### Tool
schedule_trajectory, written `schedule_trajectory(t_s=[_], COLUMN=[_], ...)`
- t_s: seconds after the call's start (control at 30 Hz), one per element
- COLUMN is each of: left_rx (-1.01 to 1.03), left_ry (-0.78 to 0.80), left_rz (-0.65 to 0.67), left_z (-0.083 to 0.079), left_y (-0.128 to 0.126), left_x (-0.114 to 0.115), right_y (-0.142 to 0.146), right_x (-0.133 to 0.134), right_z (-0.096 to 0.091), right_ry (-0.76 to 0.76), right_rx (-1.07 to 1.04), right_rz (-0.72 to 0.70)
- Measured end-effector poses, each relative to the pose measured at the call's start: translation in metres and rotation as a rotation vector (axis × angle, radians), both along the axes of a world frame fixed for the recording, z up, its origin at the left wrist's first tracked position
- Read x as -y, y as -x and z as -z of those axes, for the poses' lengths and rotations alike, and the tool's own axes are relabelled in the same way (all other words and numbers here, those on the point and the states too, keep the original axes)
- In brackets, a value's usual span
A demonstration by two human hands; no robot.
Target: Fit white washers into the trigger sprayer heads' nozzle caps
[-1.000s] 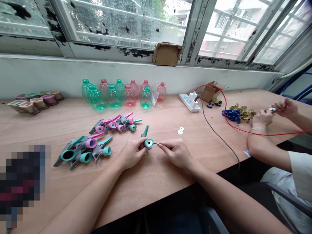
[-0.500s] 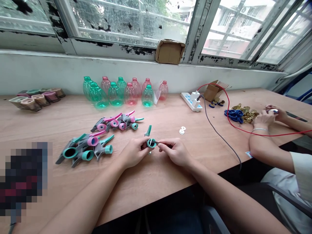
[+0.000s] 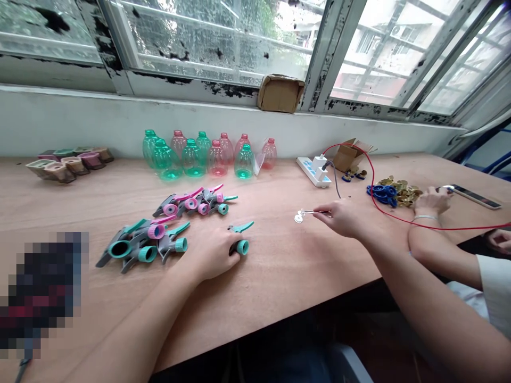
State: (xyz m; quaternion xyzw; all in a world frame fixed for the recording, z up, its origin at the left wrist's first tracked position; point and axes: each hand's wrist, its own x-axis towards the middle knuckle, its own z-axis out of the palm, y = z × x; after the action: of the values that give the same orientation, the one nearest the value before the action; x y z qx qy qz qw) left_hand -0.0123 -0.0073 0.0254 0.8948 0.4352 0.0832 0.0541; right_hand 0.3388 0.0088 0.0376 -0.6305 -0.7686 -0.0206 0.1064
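Observation:
My left hand (image 3: pixel 214 252) is closed around a grey spray bottle trigger head with a teal lever and collar (image 3: pixel 242 247), low over the table; the collar's opening faces me. In my right hand (image 3: pixel 338 217) is a pair of tweezers (image 3: pixel 319 212), pinched between thumb and fingers. The tips of the tweezers touch or hover just over small white round washers (image 3: pixel 298 217) on the table; I cannot tell whether they grip one. More trigger heads (image 3: pixel 147 254), teal and pink, lie in a pile left of my left hand, with a second row (image 3: pixel 191 204) behind.
Green and pink clear bottles (image 3: pixel 194 159) stand along the wall. A white power strip (image 3: pixel 313 172) with a red cable (image 3: pixel 373 181) is right of them. At the right, a co-worker's hand (image 3: pixel 433 203) rests by gold and blue parts (image 3: pixel 383 194). Small tubs (image 3: pixel 72 164) stand far left.
My right hand has moved right with the tweezers, from the trigger head's collar to the washers. My left hand has lowered the trigger head slightly. The co-worker's hands have moved apart.

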Motion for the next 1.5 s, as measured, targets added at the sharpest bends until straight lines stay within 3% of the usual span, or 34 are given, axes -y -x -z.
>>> schedule_trajectory(t_s=[0.1, 0.23, 0.33, 0.47, 0.57, 0.7, 0.87, 1.07, 1.2, 1.37, 1.5], left_rx=[-0.089, -0.164, -0.193, -0.141, -0.016, -0.059, -0.181, -0.234, -0.189, -0.033, 0.157], left_ry=[-0.043, -0.039, -0.031, 0.046, 0.073, -0.086, 0.021, 0.101, 0.071, -0.106, -0.245], left_rz=[-0.028, -0.071, -0.114, -0.137, -0.230, -0.535, -0.386, -0.240, -0.248, -0.345, -0.357], left_z=[-0.007, -0.012, -0.018, -0.033, -0.048, -0.063, -0.060, -0.043, -0.041, -0.060, -0.081], left_y=[0.005, 0.012, 0.021, 0.042, 0.070, 0.113, 0.140, 0.148, 0.155, 0.153, 0.118], left_x=[0.003, 0.006, 0.009, 0.008, -0.010, -0.053, -0.094, -0.110, -0.115, -0.103, -0.070], right_y=[-0.006, -0.001, 0.005, 0.025, 0.052, 0.086, 0.113, 0.164, 0.197, 0.219, 0.225], right_x=[-0.012, -0.022, -0.024, -0.020, -0.013, -0.005, 0.009, 0.026, 0.028, 0.023, 0.016], right_z=[-0.005, -0.003, 0.002, 0.015, 0.027, 0.041, 0.044, 0.037, 0.036, 0.032, 0.029], right_ry=[0.078, 0.107, 0.029, -0.038, -0.070, -0.146, -0.072, 0.039, 0.062, 0.102, 0.101], right_rx=[0.235, 0.293, 0.143, -0.239, -0.456, -0.563, -0.464, -0.357, -0.325, -0.279, -0.333], right_rz=[0.056, 0.055, 0.058, -0.038, -0.116, -0.202, -0.445, -0.788, -0.887, -0.834, -0.869])
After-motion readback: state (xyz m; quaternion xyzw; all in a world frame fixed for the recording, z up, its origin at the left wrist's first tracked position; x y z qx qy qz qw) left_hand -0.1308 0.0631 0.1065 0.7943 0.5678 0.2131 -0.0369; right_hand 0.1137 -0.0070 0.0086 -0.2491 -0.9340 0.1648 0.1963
